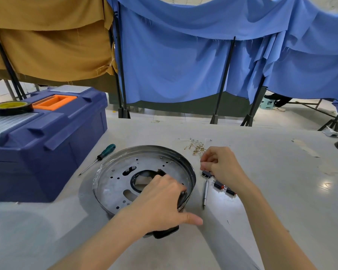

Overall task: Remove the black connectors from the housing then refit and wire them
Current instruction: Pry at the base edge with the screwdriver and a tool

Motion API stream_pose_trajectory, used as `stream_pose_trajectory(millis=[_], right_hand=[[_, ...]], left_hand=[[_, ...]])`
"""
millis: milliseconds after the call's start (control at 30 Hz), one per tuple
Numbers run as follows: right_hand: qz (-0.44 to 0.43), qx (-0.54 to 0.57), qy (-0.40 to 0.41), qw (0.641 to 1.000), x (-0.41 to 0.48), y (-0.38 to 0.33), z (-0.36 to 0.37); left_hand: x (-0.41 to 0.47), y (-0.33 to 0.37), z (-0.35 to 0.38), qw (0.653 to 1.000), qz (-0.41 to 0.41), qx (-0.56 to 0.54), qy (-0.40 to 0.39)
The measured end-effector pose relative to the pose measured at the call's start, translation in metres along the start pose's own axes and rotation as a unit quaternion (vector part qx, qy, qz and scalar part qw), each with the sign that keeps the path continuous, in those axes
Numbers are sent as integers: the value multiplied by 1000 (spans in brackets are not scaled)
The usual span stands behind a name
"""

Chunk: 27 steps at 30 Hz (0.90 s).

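Observation:
The round metal housing [125,172] lies on the table, its perforated plate facing up inside a dark rim. My left hand [162,199] grips the housing's near right rim, fingers inside and thumb outside. My right hand [220,166] hovers just right of the housing with fingertips pinched over a small black connector [206,174] on the table; whether it holds anything is hard to tell. A pile of short wires with brass terminals [197,146] lies beyond that hand.
A blue toolbox [47,145] with a roll of tape [11,108] on top stands at the left. A green-handled screwdriver [100,157] lies left of the housing. A grey pen-like tool [205,193] and a black-and-red part [223,189] lie right of it.

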State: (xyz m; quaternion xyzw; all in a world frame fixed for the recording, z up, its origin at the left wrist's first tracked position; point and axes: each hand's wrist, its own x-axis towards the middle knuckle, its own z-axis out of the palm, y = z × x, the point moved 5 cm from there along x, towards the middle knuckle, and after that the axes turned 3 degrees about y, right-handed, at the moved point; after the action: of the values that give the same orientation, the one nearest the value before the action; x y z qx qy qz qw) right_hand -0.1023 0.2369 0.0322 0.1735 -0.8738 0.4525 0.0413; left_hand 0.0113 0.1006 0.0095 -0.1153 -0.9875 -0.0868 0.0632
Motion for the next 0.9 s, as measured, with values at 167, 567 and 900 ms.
stream_pose_trajectory(millis=[167,567,900], right_hand=[[-3,2,-7,1000,-1,-3,0],[-9,3,-1,1000,-2,-5,-1],[-11,7,-2,1000,-4,-5,0]], left_hand=[[-10,9,0,997,29,69,-19],[-23,17,4,992,21,123,-37],[-24,18,6,992,31,123,8]])
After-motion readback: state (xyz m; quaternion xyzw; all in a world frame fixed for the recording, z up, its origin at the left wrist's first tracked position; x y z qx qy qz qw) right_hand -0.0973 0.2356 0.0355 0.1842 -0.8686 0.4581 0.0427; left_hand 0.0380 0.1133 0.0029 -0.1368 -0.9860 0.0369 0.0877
